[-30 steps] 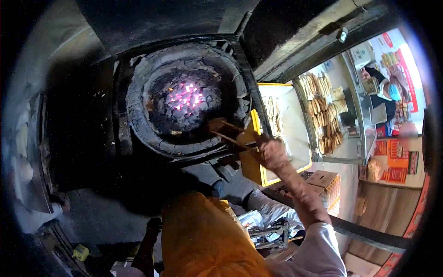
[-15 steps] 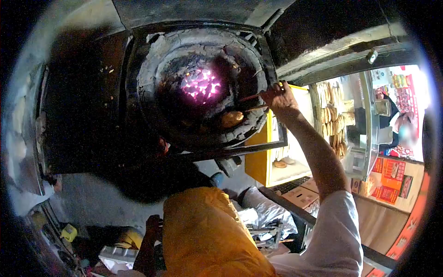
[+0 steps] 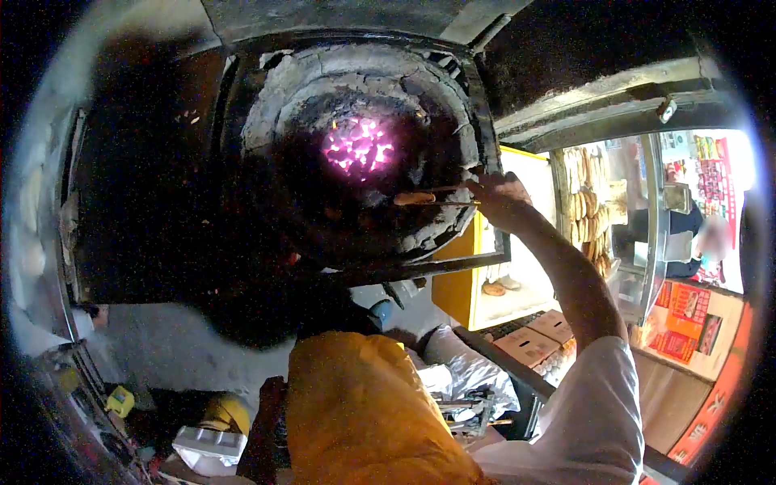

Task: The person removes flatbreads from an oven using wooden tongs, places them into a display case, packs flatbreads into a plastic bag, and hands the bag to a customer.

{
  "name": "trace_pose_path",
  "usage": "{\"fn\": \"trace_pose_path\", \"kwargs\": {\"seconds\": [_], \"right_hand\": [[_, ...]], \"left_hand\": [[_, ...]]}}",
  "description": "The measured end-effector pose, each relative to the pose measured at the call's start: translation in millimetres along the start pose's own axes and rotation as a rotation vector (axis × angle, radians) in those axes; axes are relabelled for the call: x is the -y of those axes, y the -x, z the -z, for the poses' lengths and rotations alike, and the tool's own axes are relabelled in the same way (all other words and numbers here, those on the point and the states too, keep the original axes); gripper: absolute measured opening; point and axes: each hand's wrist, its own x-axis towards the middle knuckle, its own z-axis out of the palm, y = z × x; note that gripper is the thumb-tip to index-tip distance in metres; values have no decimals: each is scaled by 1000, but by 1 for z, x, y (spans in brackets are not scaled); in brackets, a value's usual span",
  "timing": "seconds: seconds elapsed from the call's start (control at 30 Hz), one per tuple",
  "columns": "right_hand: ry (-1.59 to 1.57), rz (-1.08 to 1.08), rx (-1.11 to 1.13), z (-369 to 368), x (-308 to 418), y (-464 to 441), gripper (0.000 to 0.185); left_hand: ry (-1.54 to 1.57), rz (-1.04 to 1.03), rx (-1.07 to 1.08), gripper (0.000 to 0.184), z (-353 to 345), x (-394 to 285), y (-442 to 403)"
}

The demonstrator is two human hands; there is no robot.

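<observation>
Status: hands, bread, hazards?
Right hand gripping tongs. Left hand low beside apron, grip unclear. Bread at tong tips, over oven. Hazard: glowing coals nearby.

Right hand (image 3: 499, 196) grips tongs (image 3: 454, 203), bread (image 3: 414, 198) between tips.

Grey floor (image 3: 210, 343), brightly lit opening.

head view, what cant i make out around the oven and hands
All in the head view:
- Left hand: fingers lost in shadow
- Sticks: grip ends covered by the right hand
- Bread: underside turned away
- Oven: lower inner wall too dark
</observation>
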Motion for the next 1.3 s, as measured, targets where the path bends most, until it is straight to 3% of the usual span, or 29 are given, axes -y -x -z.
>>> {"fn": "trace_pose_path", "kwargs": {"seconds": [0.03,0.1,0.13,0.17,0.2,0.23,0.3,0.37,0.53,0.6,0.67,0.73,0.97,1.0,1.03,1.13,1.2,1.27,1.3], "right_hand": [[324,-77,117,20,15,12,51],[51,-304,127,21,14,38,48],[-7,-359,86,12,9,53,47],[-423,-399,65,5,6,68,44],[-703,-179,-53,-27,-18,84,46],[-1043,-197,-65,-48,-24,101,49],[-1100,-151,-153,-88,-30,144,54],[-1369,-676,-140,-60,27,179,63],[-1978,-550,-437,-135,30,257,55],[-2140,-576,-537,-125,24,287,37],[-2277,-615,-613,-118,1,315,32],[-2275,-656,-780,-140,-66,343,25],[-2308,-612,-1229,-156,-263,358,37],[-2356,-664,-1322,-149,-287,357,37],[-2414,-478,-1341,-142,-308,362,39],[-2497,-344,-1548,-129,-376,368,47],[-2539,-293,-1800,-121,-411,375,44],[-2494,-92,-1920,-122,-427,389,40],[-2472,-144,-1931,-123,-425,392,39]], "left_hand": [[-34,53,-30,26,-24,-32,10],[-98,162,-84,27,-87,-114,34],[-142,169,-88,27,-77,-103,24],[-186,177,-93,27,-68,-95,15],[-267,200,-112,27,-56,-84,3],[-284,191,-94,27,-51,-82,-5],[-352,161,27,28,-42,-81,-21],[-450,174,65,27,-45,-92,-37],[-794,218,112,24,-98,-118,-83],[-953,218,132,23,-129,-116,-101],[-1114,229,153,22,-167,-107,-105],[-1302,235,159,22,-219,-96,-103],[-2154,382,264,21,-347,-71,-67],[-2109,396,232,22,-358,-71,-61],[-2037,403,197,22,-361,-72,-57],[-1936,428,137,22,-365,-78,-42],[-1933,461,122,23,-361,-86,-35],[-1941,509,139,24,-354,-96,-29],[-1913,515,142,24,-346,-99,-25]]}}
